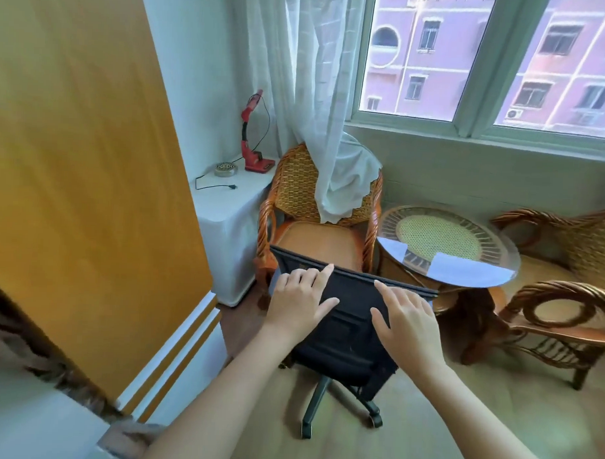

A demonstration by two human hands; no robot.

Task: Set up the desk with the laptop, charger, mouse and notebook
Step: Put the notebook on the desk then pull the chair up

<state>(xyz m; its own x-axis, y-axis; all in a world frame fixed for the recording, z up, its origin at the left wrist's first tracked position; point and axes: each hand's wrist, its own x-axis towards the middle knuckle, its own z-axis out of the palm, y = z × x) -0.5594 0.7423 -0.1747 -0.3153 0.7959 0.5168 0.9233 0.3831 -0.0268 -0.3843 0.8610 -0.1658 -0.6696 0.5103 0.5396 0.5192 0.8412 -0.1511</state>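
A black mesh office chair [345, 340] on castors stands in front of me, its back toward me. My left hand [300, 298] rests on the top left of the backrest, fingers spread over the top edge. My right hand [406, 320] hovers at the top right of the backrest with its fingers apart; whether it touches the mesh I cannot tell. No laptop, charger, mouse or notebook shows in the head view.
A wicker armchair [295, 194] with a white curtain draped over it stands behind the office chair. A round glass-topped wicker table [499, 250] and another wicker chair [566, 307] are at the right. A white cabinet [225, 233] holds a red lamp [251, 138]. An orange wardrobe [90, 187] fills the left.
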